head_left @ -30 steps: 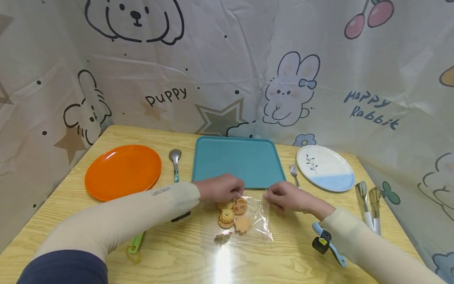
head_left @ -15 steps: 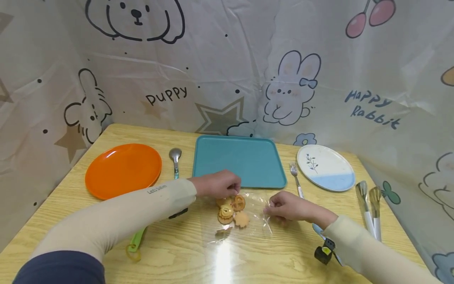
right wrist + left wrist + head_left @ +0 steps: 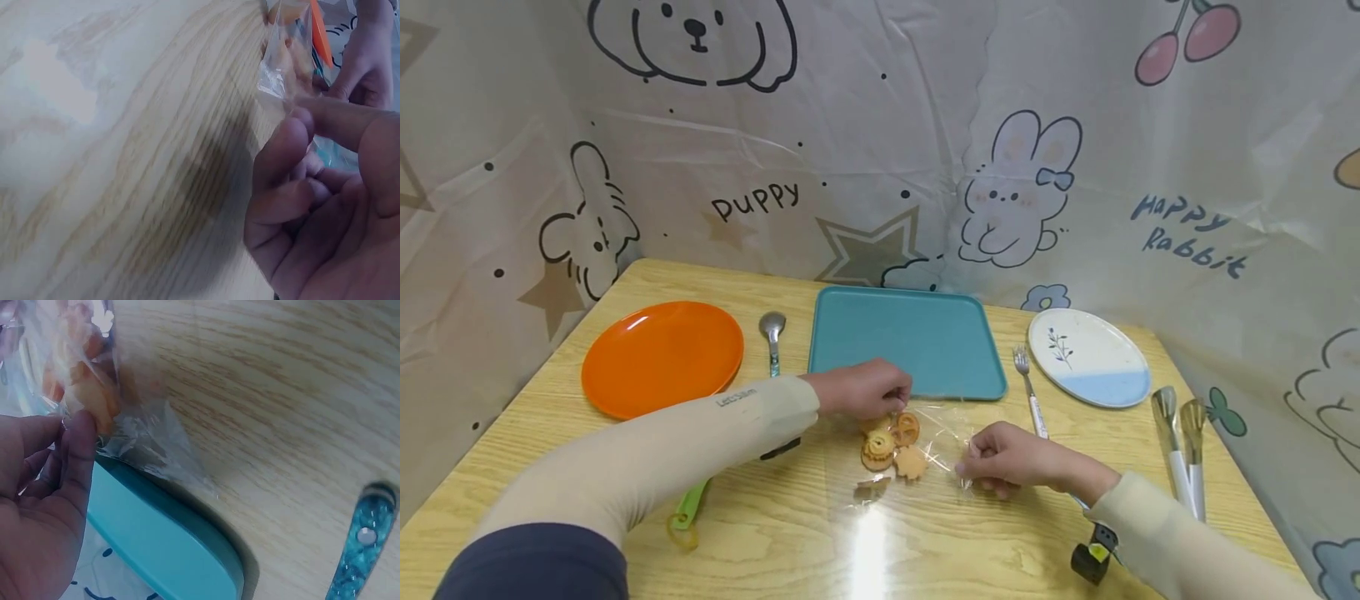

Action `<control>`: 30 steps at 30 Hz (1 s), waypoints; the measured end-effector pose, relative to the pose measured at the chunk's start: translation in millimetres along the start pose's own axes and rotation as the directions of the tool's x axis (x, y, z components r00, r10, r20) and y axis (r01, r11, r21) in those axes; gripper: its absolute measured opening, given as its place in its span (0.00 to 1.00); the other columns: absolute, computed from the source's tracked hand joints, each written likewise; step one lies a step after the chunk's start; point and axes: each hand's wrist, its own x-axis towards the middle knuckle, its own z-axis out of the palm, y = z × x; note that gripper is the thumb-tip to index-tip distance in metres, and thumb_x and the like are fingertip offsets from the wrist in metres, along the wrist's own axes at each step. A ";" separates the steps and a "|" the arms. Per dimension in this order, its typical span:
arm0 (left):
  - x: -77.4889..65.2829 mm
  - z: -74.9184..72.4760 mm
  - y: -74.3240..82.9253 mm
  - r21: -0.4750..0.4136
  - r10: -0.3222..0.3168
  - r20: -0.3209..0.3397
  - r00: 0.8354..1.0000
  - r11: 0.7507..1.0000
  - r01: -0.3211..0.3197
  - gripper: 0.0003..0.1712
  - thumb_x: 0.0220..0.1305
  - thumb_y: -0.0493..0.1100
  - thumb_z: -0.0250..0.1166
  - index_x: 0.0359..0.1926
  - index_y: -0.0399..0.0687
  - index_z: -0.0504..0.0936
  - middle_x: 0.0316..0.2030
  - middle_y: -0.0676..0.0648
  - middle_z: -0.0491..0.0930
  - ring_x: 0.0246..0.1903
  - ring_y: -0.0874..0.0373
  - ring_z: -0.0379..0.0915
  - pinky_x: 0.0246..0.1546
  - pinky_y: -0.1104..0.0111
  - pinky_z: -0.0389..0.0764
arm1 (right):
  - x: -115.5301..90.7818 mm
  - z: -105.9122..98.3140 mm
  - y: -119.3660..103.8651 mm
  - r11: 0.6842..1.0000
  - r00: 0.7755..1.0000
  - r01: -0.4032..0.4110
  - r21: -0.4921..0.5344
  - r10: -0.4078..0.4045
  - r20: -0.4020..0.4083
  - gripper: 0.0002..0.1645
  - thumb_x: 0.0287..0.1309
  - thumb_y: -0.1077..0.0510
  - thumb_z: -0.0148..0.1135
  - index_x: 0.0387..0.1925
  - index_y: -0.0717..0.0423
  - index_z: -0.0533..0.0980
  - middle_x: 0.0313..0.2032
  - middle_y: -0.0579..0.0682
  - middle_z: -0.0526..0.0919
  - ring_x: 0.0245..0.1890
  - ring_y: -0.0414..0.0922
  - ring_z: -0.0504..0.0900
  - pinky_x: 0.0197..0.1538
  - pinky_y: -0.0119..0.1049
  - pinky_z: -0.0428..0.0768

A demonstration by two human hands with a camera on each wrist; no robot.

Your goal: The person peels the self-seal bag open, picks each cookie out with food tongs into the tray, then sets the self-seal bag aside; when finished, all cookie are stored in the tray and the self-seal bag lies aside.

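Left hand [image 3: 861, 390]: thumb and forefinger tips together, clamped on the far edge of a clear bag [image 3: 946, 429]. Right hand [image 3: 1011, 457]: thumb and forefinger pinch the bag's right edge, other fingers curled under, seemingly out of the way. Bag spans the gap between both sets of fingertips; two-point grip probably spreads the thin plastic, which would sag if held at one spot. Whether its underside rests on the wooden table [image 3: 775, 542], cannot tell. Cookies [image 3: 912, 462] sit inside, bunched just below the left fingertips, toward the wearer; a loose clump likely makes that side the heavy one. Teal tray [image 3: 902, 333] directly beyond the left fingers, its near rim partly covered by that hand. Farther left of those fingers: spoon [image 3: 772, 329], then orange plate [image 3: 662, 358]. Fork [image 3: 1028, 383] just past the right fingers, tines pointing away; white-and-blue plate [image 3: 1090, 358] beyond it. Metal-headed utensils [image 3: 1180, 446] well right of the right fingers. Dishes and cutlery ring the fingers, apparently set outward to leave working room.
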 end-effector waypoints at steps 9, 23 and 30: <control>0.9 2.5 1.7 0.051 0.048 0.027 0.998 0.998 -0.049 0.08 0.71 0.40 0.55 0.35 0.48 0.79 0.31 0.54 0.78 0.31 0.64 0.68 0.36 0.74 0.73 | -9.2 -12.1 4.7 0.997 0.999 0.009 -0.078 -0.005 0.049 0.23 0.65 0.48 0.59 0.22 0.59 0.66 0.15 0.45 0.68 0.13 0.38 0.64 0.20 0.29 0.65; 1.4 1.0 7.7 0.050 -0.004 0.026 1.000 0.999 0.002 0.08 0.71 0.39 0.54 0.35 0.47 0.79 0.31 0.54 0.79 0.32 0.65 0.70 0.37 0.75 0.76 | 14.3 -32.8 -11.3 0.987 0.955 0.117 -0.114 -0.143 -0.259 0.18 0.67 0.52 0.57 0.41 0.67 0.77 0.32 0.64 0.82 0.29 0.53 0.82 0.31 0.42 0.83; 6.1 3.1 7.9 0.027 0.008 0.020 1.000 1.000 -0.008 0.08 0.70 0.40 0.56 0.33 0.47 0.78 0.29 0.55 0.77 0.30 0.64 0.70 0.35 0.75 0.75 | 33.8 -12.9 -6.1 0.993 0.949 0.089 -0.080 -0.109 -0.297 0.14 0.65 0.57 0.59 0.41 0.68 0.79 0.29 0.60 0.84 0.26 0.44 0.80 0.29 0.37 0.82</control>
